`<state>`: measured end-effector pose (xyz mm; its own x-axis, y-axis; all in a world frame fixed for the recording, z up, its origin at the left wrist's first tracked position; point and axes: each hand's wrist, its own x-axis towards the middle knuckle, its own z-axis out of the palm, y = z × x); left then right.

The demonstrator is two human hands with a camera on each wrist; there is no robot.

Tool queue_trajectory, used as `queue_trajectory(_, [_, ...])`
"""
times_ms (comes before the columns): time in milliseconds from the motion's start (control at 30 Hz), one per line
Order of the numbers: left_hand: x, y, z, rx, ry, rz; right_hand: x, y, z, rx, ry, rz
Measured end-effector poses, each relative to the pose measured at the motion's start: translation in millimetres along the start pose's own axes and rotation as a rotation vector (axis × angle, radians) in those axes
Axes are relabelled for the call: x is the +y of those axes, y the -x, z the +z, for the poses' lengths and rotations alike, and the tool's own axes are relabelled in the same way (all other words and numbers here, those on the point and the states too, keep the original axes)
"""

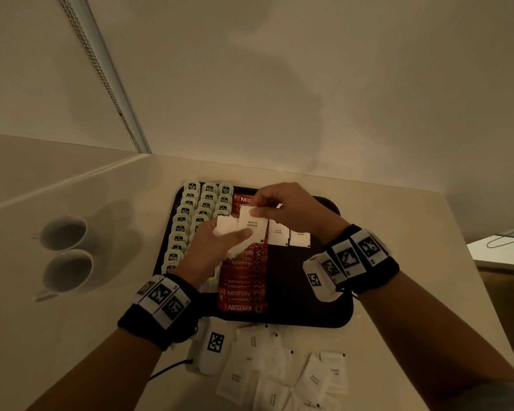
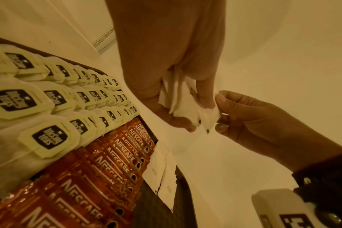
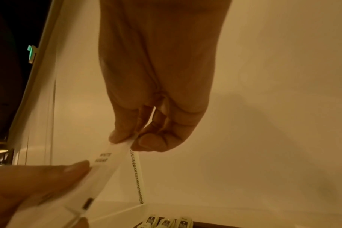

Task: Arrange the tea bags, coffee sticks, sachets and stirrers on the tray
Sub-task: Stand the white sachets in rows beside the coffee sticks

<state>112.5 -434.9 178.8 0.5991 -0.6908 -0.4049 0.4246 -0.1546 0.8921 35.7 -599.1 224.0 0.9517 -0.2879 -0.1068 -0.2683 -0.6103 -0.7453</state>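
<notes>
The head camera looks steeply down from above onto the tray (image 1: 333,318) and both wrists, while each wrist camera looks close along its own hand toward the wall, all three views sharing the white sugar sachet (image 1: 252,223) held between both hands.

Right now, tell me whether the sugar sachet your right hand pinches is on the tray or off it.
Off it. The right hand and left hand hold the sachet lifted above the tray.
</notes>
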Motion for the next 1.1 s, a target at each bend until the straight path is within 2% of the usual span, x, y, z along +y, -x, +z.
queue_trajectory(133, [-6.7,0.9,-1.0,0.005,-0.061,0.033,4.3,2.4,-4.6,0.091,-0.084,0.092])
queue_trajectory(233, [-9.0,-1.2,-0.5,0.007,-0.076,0.029,8.0,5.5,-2.7,0.040,-0.088,0.085])
queue_trajectory(367, [-14.9,-8.2,-9.4,0.056,-0.068,-0.077,21.4,10.4,-7.0,0.069,-0.028,0.080])
queue_trajectory(500, [-13.3,-13.9,-26.0,0.020,0.181,-0.220,50.7,16.3,-13.1,0.064,0.169,0.154])
queue_trajectory(600, [-5.3,-13.8,-32.9,-0.027,0.492,-0.275,78.6,20.2,-2.6,0.019,0.215,0.291])
queue_trajectory(667, [-1.5,-15.2,-35.3,-0.043,0.602,-0.285,93.0,21.3,8.5,-0.021,0.214,0.366])
queue_trajectory(833, [6.2,-11.8,-35.2,-0.140,0.661,-0.263,107.6,16.2,27.9,-0.101,0.213,0.442])
queue_trajectory(967, [3.7,-12.3,-36.8,-0.145,0.703,-0.276,113.1,7.1,34.5,-0.013,0.147,0.487])
queue_trajectory(1100, [2.5,-10.9,-36.7,-0.210,0.631,-0.312,115.9,1.0,37.1,0.053,0.152,0.486])
